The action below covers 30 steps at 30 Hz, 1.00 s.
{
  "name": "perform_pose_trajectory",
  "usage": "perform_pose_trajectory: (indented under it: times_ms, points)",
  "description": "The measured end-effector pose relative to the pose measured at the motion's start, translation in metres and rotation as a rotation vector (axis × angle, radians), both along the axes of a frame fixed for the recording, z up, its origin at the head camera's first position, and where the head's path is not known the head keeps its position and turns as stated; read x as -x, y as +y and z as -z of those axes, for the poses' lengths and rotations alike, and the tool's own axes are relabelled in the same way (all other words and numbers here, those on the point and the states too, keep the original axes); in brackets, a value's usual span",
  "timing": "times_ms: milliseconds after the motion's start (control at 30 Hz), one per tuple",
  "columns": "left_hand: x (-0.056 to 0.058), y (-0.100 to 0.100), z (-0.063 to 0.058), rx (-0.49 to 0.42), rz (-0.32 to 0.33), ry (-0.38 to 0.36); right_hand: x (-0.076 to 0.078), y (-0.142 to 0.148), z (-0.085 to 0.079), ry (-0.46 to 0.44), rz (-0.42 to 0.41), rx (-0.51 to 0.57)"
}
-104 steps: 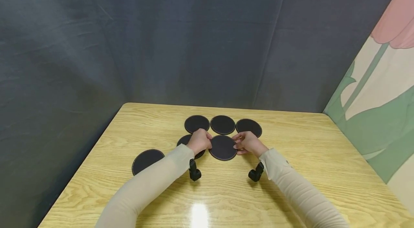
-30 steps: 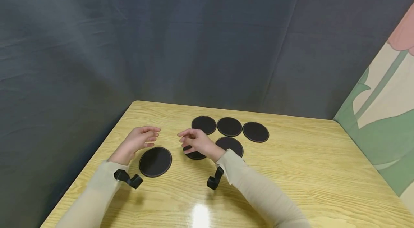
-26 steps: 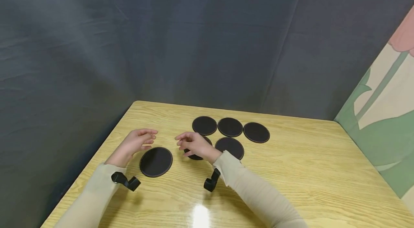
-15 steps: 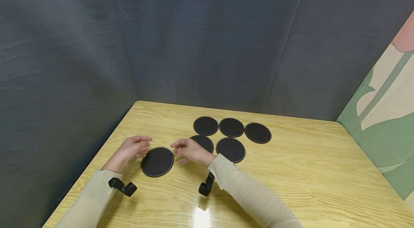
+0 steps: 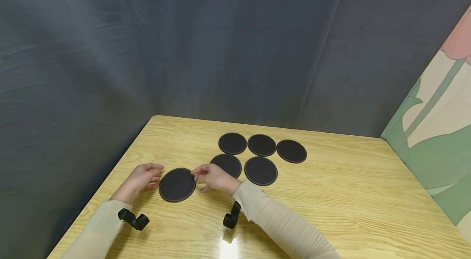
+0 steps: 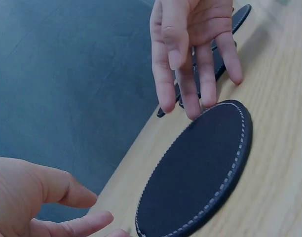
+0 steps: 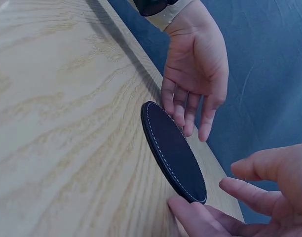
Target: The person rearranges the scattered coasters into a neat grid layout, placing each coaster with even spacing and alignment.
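Note:
A round black coaster with pale stitching round its edge lies flat on the table, apart from the others, between my two hands. My left hand is at its left side, fingers loosely extended, fingertips close to the rim. On the other side, my right hand has its fingertips right at the coaster's right rim, and the index finger overlaps it in the head view. In the left wrist view the stitched coaster shows between the spread fingers of both hands. Neither hand grips anything.
Behind and right lie more black coasters: a back row with a left one, a middle one and a right one. In front of them are two others, one partly behind my right hand. A dark curtain hangs behind the wooden table.
Both hands have left the middle coaster of the front row and moved left. Over the last second they have come down and nearer me, to either side of the separate coaster.

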<state>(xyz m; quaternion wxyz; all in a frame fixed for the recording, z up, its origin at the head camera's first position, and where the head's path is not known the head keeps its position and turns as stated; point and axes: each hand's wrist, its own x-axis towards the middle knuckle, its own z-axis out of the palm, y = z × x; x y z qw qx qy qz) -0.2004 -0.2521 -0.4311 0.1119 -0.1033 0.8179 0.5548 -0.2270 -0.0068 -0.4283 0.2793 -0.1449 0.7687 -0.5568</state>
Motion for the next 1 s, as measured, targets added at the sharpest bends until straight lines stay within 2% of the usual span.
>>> perform_pose_trajectory:
  times_ms: [300,533,1000]
  points:
    - [-0.0057,-0.0009,0.0044,-0.016,0.015,0.013,-0.0024,0.0007,-0.001,-0.002,-0.032,0.022]
    - [-0.0075,0.0017,0.0045,-0.002,0.036,0.036,-0.0039,-0.0016,0.0019,-0.048,0.01,0.061]
    - [-0.0078,0.0067,0.0023,0.031,0.021,0.024,-0.0041,-0.005,0.0067,-0.101,0.086,0.148]
